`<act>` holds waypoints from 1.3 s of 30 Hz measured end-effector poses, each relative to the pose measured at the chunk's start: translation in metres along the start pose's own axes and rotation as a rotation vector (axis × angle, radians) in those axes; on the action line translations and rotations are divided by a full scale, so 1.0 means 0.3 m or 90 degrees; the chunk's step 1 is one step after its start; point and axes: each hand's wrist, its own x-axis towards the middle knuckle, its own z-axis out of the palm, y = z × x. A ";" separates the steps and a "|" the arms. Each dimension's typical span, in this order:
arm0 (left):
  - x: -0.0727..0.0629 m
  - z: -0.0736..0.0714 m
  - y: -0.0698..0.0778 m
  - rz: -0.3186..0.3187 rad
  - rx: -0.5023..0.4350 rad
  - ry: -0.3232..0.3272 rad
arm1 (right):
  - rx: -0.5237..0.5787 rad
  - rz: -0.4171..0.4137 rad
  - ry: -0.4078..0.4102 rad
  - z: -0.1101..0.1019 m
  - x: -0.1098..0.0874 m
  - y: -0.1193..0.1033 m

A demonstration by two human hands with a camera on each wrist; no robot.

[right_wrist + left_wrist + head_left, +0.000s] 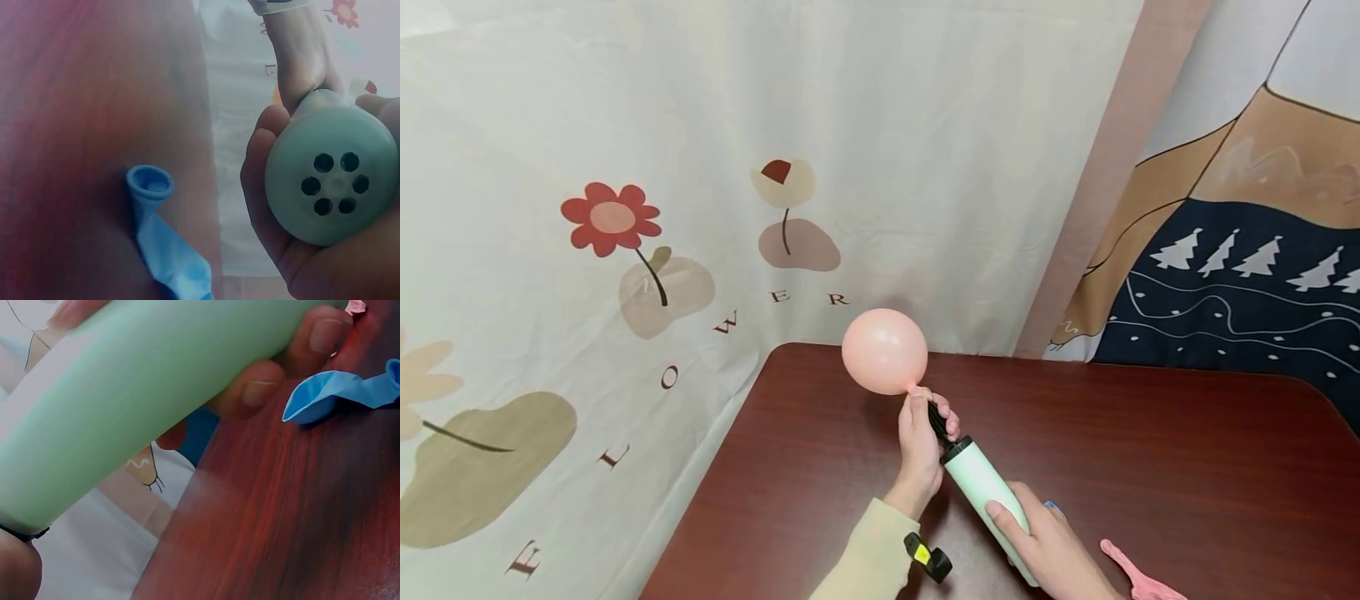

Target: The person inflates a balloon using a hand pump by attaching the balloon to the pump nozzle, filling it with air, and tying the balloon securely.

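A pink balloon point(884, 350), round and partly inflated, points up and away from the end of a hand balloon pump point(983, 485) with a pale green barrel and black cap. My left hand point(919, 442) pinches the balloon's neck over the pump's black front part, fingers curled round it. Around the rear of the green barrel, my right hand point(1047, 537) keeps its grip, thumb on top. In the right wrist view the barrel's end face point(337, 184) shows several round holes, with fingers wrapped about it. The nozzle tip is hidden inside the neck.
A limp blue balloon point(175, 256) lies on the dark red wooden table point(820, 467) beside the right hand. Farther right is a flat pink balloon point(1138, 575). Printed curtains point(925, 167) hang along the table's far and left edges.
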 end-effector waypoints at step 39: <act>0.014 -0.018 0.037 0.006 -0.030 0.041 | -0.027 -0.031 0.006 -0.001 0.003 -0.021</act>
